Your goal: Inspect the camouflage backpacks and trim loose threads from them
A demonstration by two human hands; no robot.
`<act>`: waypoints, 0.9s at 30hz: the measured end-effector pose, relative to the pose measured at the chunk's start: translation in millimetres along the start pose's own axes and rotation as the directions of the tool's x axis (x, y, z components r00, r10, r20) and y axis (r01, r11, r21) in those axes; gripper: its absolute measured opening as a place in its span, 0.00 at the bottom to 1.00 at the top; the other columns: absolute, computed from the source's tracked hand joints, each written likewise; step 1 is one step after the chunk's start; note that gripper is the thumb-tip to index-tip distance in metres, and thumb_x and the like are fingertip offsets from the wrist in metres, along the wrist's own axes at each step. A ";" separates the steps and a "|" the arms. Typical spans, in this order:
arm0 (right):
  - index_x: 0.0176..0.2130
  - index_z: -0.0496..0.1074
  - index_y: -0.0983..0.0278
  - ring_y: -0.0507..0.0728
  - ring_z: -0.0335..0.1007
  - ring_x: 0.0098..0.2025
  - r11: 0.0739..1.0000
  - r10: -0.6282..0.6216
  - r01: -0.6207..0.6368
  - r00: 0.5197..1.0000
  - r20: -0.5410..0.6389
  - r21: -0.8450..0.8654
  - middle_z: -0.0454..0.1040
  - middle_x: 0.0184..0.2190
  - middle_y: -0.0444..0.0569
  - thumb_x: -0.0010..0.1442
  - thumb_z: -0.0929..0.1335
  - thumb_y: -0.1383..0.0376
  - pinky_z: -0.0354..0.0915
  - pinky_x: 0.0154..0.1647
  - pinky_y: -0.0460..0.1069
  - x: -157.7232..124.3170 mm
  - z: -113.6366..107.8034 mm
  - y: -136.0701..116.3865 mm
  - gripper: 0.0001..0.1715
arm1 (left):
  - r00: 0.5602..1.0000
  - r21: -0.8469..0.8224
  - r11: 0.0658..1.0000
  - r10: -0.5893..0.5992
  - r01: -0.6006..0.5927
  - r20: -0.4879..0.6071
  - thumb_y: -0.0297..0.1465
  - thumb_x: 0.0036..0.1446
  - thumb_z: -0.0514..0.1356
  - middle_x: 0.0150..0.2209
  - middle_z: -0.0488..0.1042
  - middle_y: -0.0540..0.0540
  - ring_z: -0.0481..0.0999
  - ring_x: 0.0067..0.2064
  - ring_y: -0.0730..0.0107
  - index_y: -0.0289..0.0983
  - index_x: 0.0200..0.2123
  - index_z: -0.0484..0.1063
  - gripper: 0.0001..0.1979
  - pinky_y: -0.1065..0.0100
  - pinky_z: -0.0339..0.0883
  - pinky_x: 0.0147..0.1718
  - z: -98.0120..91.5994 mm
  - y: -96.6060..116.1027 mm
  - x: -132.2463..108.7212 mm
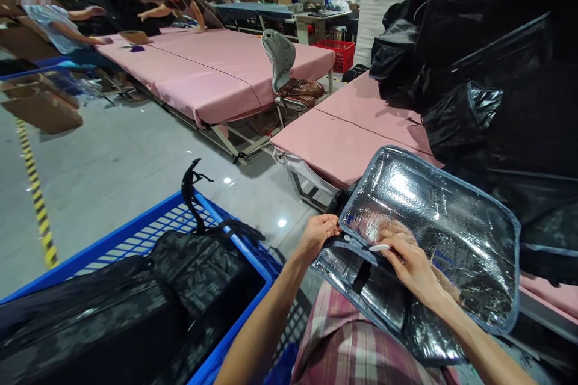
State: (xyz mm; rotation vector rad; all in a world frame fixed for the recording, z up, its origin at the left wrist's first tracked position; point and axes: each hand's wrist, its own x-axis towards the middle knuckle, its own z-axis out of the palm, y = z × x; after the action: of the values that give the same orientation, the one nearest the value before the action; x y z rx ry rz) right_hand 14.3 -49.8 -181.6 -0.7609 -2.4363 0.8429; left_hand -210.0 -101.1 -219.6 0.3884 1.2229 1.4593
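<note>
Foil-lined bag (456, 222) lies open over your plaid garment (356, 349), lid raised, beside the pink-covered table (334, 138). Your left hand (320, 233) is closed on the bag's edge at the lid's corner. Your right hand (409, 261) pinches a small white piece (379, 248) at the grey trim. Blue crate (261, 295), holding dark bags (203, 271), stands to your left.
</note>
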 end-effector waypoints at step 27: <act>0.39 0.72 0.59 0.54 0.71 0.36 0.997 0.066 -0.066 0.998 -0.008 0.046 0.75 0.35 0.45 0.63 0.59 0.61 0.65 0.38 0.47 -0.2 2.4 11.3 0.14 | 0.994 0.123 0.989 0.089 -0.081 -0.059 0.35 0.38 0.67 0.23 0.74 0.46 0.71 0.25 0.74 0.30 0.29 0.76 0.15 0.71 0.65 0.30 3.6 -1.7 -9.2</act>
State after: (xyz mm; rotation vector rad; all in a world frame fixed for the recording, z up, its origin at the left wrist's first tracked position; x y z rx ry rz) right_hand 17.1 -43.4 -190.9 -0.8304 -2.3872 0.9143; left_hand -203.4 -107.7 -216.0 0.4834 1.3644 1.4846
